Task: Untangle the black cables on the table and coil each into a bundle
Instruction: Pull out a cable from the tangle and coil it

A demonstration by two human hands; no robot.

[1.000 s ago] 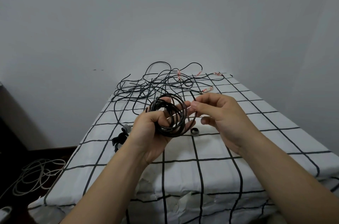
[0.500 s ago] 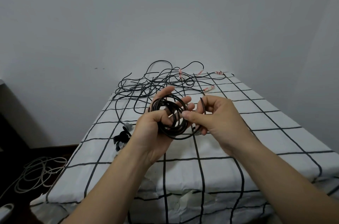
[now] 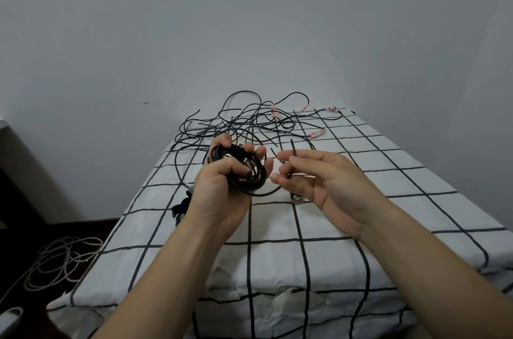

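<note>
1. A checked cloth covers the table [image 3: 361, 230]; a small ring [image 3: 297, 197] lies on it just beyond the right hand [image 3: 327, 180]; black straps [image 3: 180, 206] sit at its left edge; a pale cable [image 3: 61, 263] is heaped on the floor (left side).
2. A tangle [image 3: 244, 122] of black cables sprawls across the far end; the hands hide its nearest strands.
3. The left hand [image 3: 222, 186] grips the coil [image 3: 247, 172], fingers curled round several black loops, above the table's middle.
4. The right hand pinches the coil's loose end [image 3: 293, 147], which pokes up between its fingers.

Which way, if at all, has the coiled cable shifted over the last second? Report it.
Yes: the coiled cable moved left, away from the small ring on the tablecloth.
</note>
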